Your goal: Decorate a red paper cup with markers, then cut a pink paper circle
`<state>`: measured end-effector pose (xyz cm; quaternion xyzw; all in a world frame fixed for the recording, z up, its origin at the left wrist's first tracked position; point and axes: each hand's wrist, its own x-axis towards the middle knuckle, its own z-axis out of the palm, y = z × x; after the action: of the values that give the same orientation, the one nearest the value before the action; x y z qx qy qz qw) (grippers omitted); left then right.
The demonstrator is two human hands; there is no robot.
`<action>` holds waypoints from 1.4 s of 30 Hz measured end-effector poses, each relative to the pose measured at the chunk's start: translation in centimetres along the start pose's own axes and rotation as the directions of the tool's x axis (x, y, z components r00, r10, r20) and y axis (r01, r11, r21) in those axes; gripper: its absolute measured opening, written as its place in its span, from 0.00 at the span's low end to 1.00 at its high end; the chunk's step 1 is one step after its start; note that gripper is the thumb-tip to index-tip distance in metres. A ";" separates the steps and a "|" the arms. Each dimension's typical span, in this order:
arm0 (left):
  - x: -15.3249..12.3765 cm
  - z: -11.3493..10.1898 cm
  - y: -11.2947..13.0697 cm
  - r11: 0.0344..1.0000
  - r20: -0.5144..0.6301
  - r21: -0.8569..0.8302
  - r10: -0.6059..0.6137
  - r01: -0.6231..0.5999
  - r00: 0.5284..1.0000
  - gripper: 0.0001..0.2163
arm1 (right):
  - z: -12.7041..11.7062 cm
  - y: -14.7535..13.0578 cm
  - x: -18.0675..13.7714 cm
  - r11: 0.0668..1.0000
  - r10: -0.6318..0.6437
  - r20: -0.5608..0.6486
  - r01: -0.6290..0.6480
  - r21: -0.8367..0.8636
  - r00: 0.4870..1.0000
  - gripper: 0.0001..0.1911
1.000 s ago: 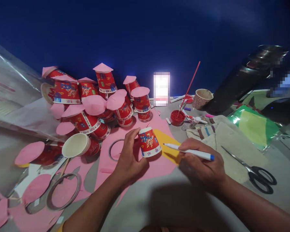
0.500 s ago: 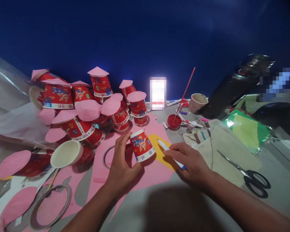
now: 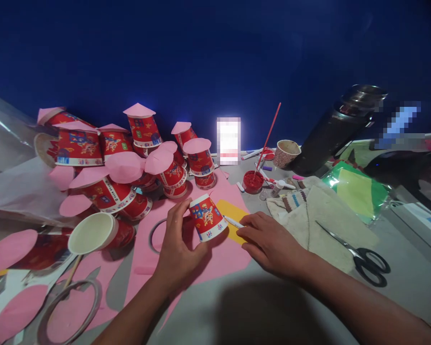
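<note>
Marker (image 3: 233,222) is pointing its tip at cup (image 3: 207,218).
Left hand (image 3: 177,239) is holding cup above pink paper (image 3: 221,256); right hand (image 3: 273,242) is pinching marker, grip narrow.

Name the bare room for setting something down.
Bare: grey tabletop between the forearms, below the pink paper sheet, and right of the black-handled metal scissors. Crowded: the left side, with pink-capped red paper cups; and between left hand and right hand, with a patterned red paper cup and white marker.
</note>
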<state>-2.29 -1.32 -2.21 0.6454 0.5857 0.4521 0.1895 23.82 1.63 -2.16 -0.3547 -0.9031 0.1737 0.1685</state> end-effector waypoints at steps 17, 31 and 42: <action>0.2 -0.6 -0.6 1.000 0.078 0.007 -0.016 0.016 0.997 0.39 | -8.9 7.5 -0.1 0.661 0.558 -0.385 -0.674 -0.330 0.735 0.10; 0.3 -0.1 1.1 0.990 0.041 -0.087 -0.111 0.114 0.993 0.35 | -7.3 10.5 0.7 0.747 0.456 -0.306 -0.546 -0.380 0.836 0.14; 0.3 -0.6 0.3 0.997 0.079 -0.057 -0.050 0.055 0.996 0.38 | -6.4 0.1 -2.1 0.827 0.455 -0.384 -0.222 0.516 0.803 0.18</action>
<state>-2.59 -1.29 -1.59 0.6410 0.5811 0.4386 0.2431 28.10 1.48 3.03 -0.4983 -0.6841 0.3081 0.4344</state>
